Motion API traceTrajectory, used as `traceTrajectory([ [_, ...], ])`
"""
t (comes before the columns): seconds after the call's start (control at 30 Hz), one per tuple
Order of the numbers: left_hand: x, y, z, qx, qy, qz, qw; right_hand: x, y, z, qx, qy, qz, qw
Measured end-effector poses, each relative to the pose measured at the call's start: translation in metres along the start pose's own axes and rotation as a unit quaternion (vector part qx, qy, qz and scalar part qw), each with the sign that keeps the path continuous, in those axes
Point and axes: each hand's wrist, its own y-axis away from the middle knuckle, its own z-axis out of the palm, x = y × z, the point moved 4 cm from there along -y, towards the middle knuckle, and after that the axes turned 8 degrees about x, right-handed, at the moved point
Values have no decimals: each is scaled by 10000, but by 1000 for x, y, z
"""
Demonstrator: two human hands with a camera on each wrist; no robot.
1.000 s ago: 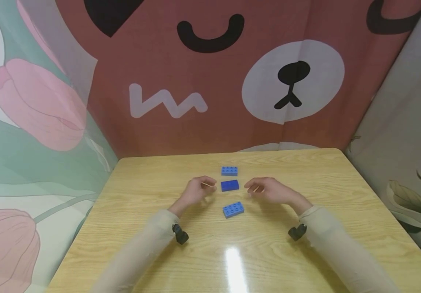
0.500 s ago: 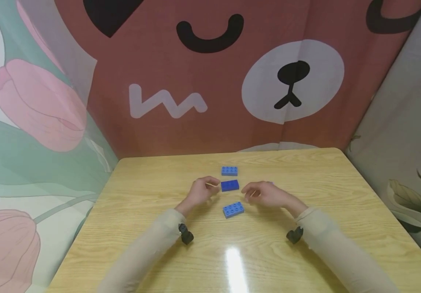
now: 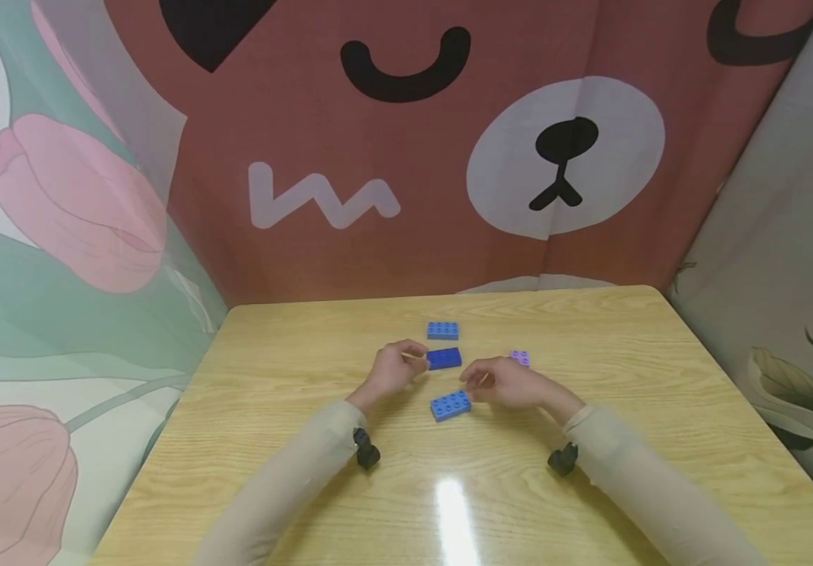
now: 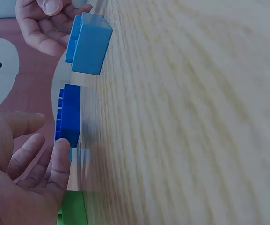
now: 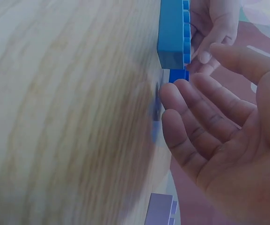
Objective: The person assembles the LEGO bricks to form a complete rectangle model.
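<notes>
On the table [image 3: 279, 354] lies an oblong, studded, dark blue brick [image 3: 445, 358].

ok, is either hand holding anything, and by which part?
Nothing held. Left hand is open by the dark blue brick, contact unclear; right hand is open beside the nearer light blue brick.

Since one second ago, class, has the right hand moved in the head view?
Yes: the right hand has shifted left and slightly toward the camera, closer to the near light blue brick, which stayed put.
</notes>
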Motion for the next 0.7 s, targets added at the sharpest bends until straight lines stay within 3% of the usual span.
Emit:
traceTrajectory([
  [0.4, 3, -6, 5, 33, -24, -152, 9999, -1, -2, 6, -37, 27, 112, 9999],
  [0.7, 3, -10, 9, 6, -75, -74, 9999, -2, -4, 8, -85, -6, 204, 9998],
])
